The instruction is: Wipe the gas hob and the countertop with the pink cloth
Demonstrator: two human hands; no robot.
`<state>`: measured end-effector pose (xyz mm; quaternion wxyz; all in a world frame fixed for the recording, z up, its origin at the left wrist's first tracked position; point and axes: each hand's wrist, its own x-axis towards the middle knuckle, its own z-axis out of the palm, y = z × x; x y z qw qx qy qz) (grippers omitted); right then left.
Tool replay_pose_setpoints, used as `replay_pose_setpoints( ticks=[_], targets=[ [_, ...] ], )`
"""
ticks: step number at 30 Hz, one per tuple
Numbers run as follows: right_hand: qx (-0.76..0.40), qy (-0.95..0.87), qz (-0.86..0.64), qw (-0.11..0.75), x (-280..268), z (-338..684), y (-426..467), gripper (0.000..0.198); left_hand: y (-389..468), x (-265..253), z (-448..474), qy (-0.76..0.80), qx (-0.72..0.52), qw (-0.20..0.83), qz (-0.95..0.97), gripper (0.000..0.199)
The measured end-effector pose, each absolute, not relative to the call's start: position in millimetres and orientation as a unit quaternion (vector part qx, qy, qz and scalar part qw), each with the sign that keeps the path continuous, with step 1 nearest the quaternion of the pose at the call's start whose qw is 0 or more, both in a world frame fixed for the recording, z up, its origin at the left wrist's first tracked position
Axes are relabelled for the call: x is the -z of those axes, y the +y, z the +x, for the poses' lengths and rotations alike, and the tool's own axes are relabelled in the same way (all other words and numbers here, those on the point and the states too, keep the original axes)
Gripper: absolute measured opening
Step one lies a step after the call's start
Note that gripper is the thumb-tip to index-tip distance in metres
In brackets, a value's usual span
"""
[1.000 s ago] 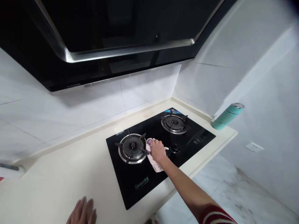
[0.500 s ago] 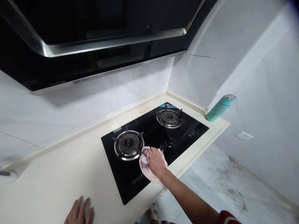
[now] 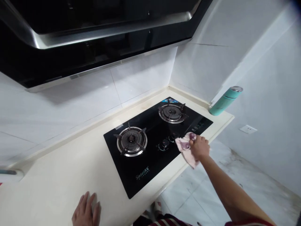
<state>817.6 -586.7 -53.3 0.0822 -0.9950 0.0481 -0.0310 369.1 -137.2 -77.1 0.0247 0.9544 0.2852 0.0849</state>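
Over by the stove, I reckon the turquoise bottle (image 3: pixel 225 101) is the biggest worry, since it stands near the right end of the counter (image 3: pixel 66 166) and a wide sweep of the arm could knock it off; the pink cloth (image 3: pixel 187 150), laid across the front edge of the hob (image 3: pixel 154 128) onto the counter, could slip floorward if the grip loosens; a control knob could get twisted by accident, as the cloth's corner is just beside one.

Counting down in size, I see one counter; one range hood (image 3: pixel 113 25); one hob; two burners (image 3: pixel 132 141); one bottle; one cloth; two hands, the right hand (image 3: pixel 199 147) with fingers bunched around a fold of cloth, the left hand (image 3: pixel 85 211) palm down on the counter, fingers slightly spread; two control knobs (image 3: pixel 165 143).
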Motion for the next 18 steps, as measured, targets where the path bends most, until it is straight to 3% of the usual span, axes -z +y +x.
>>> replay_pose_setpoints(
  ticks=[5,14,18],
  targets=[
    [0.035,0.103,-0.991,0.074,47,815,-568,0.038,-138,77,370,0.279,-0.085,0.029,0.956,0.048],
    [-0.003,-0.161,-0.983,0.086,66,686,-534,0.021,-135,80,369,0.282,-0.084,0.039,0.955,0.050],
    [-0.050,-0.053,-0.995,0.071,61,703,-581,0.023,-136,80,370,0.285,-0.084,0.042,0.954,0.051]
  ],
)
